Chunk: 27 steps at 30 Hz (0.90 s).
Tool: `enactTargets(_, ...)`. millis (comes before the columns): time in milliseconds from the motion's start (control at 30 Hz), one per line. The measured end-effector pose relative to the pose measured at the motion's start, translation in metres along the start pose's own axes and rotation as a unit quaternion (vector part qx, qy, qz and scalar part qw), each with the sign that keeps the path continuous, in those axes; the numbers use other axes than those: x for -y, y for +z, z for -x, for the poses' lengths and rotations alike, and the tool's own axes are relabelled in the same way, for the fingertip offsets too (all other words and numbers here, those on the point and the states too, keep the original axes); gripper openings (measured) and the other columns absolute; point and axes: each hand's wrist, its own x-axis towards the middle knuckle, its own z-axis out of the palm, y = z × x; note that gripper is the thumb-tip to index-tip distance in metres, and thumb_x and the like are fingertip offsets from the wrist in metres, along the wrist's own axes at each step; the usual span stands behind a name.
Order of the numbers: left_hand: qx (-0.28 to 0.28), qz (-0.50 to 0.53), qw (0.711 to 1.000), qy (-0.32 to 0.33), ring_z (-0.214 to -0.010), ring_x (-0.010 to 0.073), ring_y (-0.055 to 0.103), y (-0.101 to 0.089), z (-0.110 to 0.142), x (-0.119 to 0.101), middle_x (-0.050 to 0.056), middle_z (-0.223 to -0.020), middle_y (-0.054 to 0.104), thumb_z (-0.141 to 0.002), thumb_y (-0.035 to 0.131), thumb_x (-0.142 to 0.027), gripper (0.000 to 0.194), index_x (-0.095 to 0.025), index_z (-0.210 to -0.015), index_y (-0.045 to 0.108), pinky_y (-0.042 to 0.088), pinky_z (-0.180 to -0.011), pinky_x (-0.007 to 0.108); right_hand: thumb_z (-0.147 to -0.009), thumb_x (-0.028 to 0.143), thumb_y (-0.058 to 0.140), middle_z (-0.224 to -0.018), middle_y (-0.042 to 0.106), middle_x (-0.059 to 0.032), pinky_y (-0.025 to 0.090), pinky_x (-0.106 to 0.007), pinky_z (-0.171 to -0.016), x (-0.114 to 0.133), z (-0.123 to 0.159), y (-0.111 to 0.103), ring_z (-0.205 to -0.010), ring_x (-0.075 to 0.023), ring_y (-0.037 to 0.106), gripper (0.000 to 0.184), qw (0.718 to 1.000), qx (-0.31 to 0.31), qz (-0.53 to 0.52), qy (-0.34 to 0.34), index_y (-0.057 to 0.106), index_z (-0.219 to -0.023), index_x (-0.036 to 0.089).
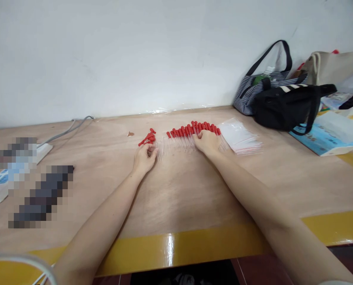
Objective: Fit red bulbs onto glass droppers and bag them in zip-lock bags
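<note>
A row of clear thin droppers with red rubber bulbs [182,131] lies on the wooden table, bulbs toward the wall. My right hand [206,140] rests over the right part of this row, its fingers pinched at a dropper. To the left, clear thin tubes without bulbs [164,147] lie side by side. At their left edge is my left hand [146,156], fingers curled toward the thumb; what they hold, if anything, is too small to make out. Just beyond its fingertips sits a small pile of loose red bulbs [149,137].
Clear plastic zip bags [238,136] are stacked right of the droppers. Farther right are a black bag [285,105], a striped bag [244,95] and a blue box [321,136]. A grey cable [66,130] and blurred dark items [42,198] lie left. Yellow tape [194,243] lines the front edge.
</note>
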Motion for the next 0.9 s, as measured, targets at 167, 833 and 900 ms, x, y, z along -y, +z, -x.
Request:
enactTargets(167,0.024,-0.004,1.000,-0.018,-0.063,0.0146,0.053,-0.001,-0.001,-0.004,0.003,-0.072,0.058,-0.077,0.053,-0.034,0.017,-0.018,-0.079,0.058,0.043,-0.060,0.028,-0.080,0.043,0.045,-0.086,0.064,-0.0093,0.042,-0.036,-0.069,0.009,0.009,-0.004,-0.080,-0.0242,0.059,0.029,0.999,-0.012,0.006,-0.036,0.059,-0.085,0.018)
enactTargets(833,-0.031,-0.091,0.991,-0.098,-0.083,0.0218,0.054,-0.013,-0.023,0.029,0.008,-0.090,0.056,-0.076,0.053,-0.024,0.021,-0.018,-0.095,0.059,0.043,-0.081,0.038,-0.077,0.024,0.048,-0.089,0.065,-0.0178,0.046,-0.038,-0.066,0.080,0.037,0.022,-0.082,-0.0275,0.061,0.024,0.980,0.165,0.032,-0.103,0.066,-0.087,0.013)
enactTargets(900,-0.029,-0.089,0.991,-0.093,-0.080,0.0199,0.055,-0.012,-0.024,0.030,0.007,-0.088,0.055,-0.076,0.052,-0.024,0.017,-0.018,-0.091,0.059,0.043,-0.079,0.036,-0.078,0.025,0.046,-0.090,0.065,-0.0165,0.045,-0.038,-0.067,0.075,0.040,0.018,-0.083,-0.0271,0.060,0.025,0.978,0.168,0.032,-0.120,0.065,-0.091,0.015)
